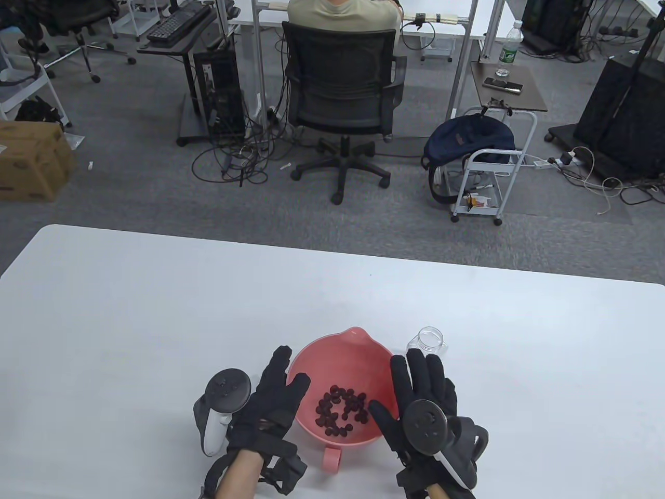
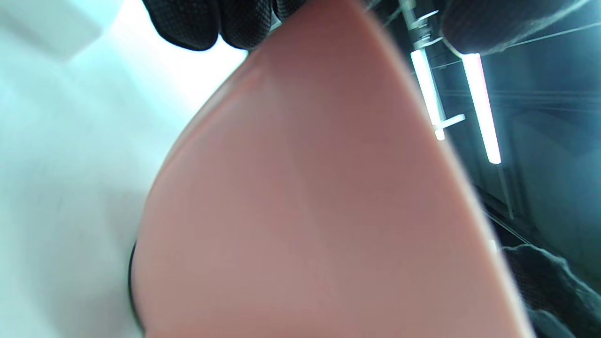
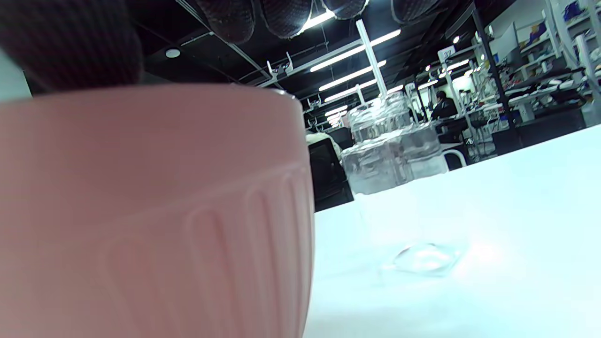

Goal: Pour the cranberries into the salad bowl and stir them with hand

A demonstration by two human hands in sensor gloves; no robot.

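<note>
Your left hand point(image 1: 270, 403) and right hand point(image 1: 423, 400) flank the salad bowl point(image 1: 358, 343), fingers straight; they seem to press its wall. The cranberries point(image 1: 340, 410) lie between your fingertips. Brace with your left, and dip relaxed right fingers in, circling gently.

Office chair point(image 1: 344, 99), backpack point(image 1: 465, 143), cardboard box point(image 1: 31, 158) beyond.

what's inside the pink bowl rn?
Dark cranberries heaped on the floor of the pink bowl. The right hand covers the bowl's right rim; anything beneath it is hidden.
</note>
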